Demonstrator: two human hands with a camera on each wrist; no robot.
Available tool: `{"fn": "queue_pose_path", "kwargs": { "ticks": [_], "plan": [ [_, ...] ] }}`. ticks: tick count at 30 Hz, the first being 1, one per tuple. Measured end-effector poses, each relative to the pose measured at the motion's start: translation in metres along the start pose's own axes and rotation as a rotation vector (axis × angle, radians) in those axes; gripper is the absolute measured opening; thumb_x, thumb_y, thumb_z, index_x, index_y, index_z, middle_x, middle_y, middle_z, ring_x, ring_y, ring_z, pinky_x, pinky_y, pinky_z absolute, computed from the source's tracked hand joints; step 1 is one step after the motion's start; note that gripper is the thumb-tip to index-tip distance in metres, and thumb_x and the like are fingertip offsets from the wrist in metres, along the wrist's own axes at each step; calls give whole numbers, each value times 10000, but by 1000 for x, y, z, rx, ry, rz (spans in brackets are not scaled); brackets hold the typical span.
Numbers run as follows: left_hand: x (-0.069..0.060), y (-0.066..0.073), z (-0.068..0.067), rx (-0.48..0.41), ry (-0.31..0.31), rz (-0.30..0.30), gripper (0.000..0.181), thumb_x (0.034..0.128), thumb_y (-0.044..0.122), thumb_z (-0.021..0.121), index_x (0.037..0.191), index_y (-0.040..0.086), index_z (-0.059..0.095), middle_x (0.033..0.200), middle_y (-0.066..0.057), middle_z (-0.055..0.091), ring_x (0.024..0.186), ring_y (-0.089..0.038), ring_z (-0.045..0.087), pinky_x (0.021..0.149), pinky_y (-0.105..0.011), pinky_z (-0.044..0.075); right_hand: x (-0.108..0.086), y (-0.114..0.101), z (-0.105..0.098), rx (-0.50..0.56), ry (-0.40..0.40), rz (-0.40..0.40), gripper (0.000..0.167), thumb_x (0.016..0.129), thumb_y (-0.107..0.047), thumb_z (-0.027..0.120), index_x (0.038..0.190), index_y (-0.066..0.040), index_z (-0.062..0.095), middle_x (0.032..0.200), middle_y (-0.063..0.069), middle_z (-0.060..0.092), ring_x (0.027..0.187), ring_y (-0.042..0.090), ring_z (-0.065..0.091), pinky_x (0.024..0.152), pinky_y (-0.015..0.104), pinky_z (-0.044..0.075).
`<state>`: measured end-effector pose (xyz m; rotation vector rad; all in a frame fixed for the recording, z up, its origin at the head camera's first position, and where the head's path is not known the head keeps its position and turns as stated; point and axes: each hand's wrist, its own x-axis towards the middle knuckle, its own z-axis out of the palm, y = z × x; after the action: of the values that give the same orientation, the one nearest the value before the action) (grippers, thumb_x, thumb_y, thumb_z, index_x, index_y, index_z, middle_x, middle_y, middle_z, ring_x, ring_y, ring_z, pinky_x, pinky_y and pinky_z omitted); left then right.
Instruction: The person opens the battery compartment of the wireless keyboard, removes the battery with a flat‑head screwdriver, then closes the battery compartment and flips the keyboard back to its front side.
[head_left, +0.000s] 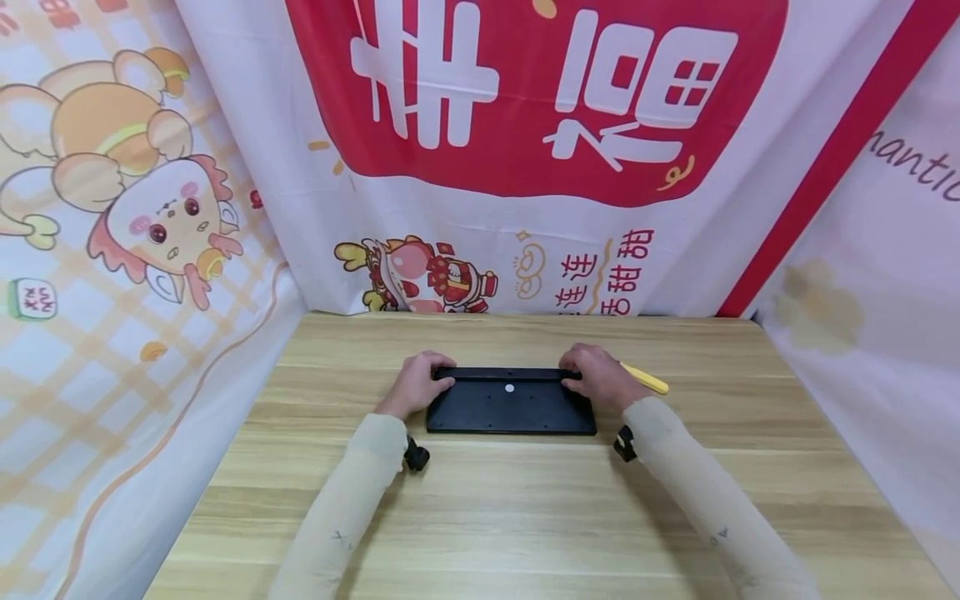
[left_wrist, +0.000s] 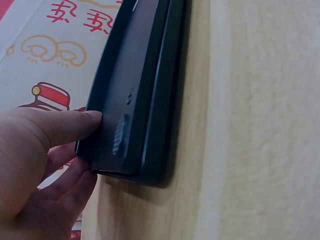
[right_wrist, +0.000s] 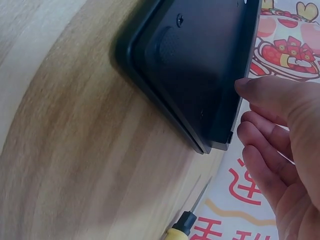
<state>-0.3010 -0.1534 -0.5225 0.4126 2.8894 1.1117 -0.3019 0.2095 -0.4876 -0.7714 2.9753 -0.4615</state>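
A flat black rectangular panel (head_left: 510, 408) with small screws and a raised strip along its far edge lies on the wooden table. The left hand (head_left: 417, 385) grips its far left corner, and in the left wrist view the thumb of that hand (left_wrist: 45, 160) presses the strip with fingers behind it. At the far right corner is the right hand (head_left: 600, 377). In the right wrist view the thumb of this hand (right_wrist: 280, 130) touches the panel's edge (right_wrist: 200, 75), its other fingers curled behind the strip.
A yellow-handled screwdriver (head_left: 647, 378) lies just right of the right hand, its thin shaft showing in the right wrist view. Printed cloth (head_left: 480, 192) hangs behind the wooden table (head_left: 510, 517) and on both sides.
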Motion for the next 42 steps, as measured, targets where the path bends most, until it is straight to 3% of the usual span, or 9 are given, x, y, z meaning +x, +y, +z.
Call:
{"fn": "queue_pose_path", "kwargs": {
  "ticks": [15, 31, 42],
  "plan": [
    [2, 4, -1, -14, 1, 9, 285, 980, 126, 762, 1263, 92, 762, 1352, -129, 705, 1313, -325, 634, 1153, -524, 499, 4, 3, 3, 14, 21, -5, 160, 908, -122, 843, 1052, -87, 781, 1003, 58, 718, 898, 170, 669, 833, 372, 628],
    [1, 2, -2, -20, -1, -8, 281, 984, 136, 761, 1264, 110, 762, 1358, -117, 702, 1327, -314, 626, 1168, -514, 488, 20, 7, -9, 33, -123, -8, 126, 919, -121, 831, 1037, -105, 793, 984, 45, 754, 888, 158, 662, 861, 379, 628],
    [-1, 1, -1, -23, -6, -23, 279, 983, 138, 763, 1260, 107, 763, 1349, -122, 703, 1315, -309, 632, 1166, -507, 491, 26, 4, -17, 51, -177, -68, 41, 934, -100, 810, 923, -71, 783, 849, 5, 742, 770, 108, 629, 755, 313, 589]
  ]
}}
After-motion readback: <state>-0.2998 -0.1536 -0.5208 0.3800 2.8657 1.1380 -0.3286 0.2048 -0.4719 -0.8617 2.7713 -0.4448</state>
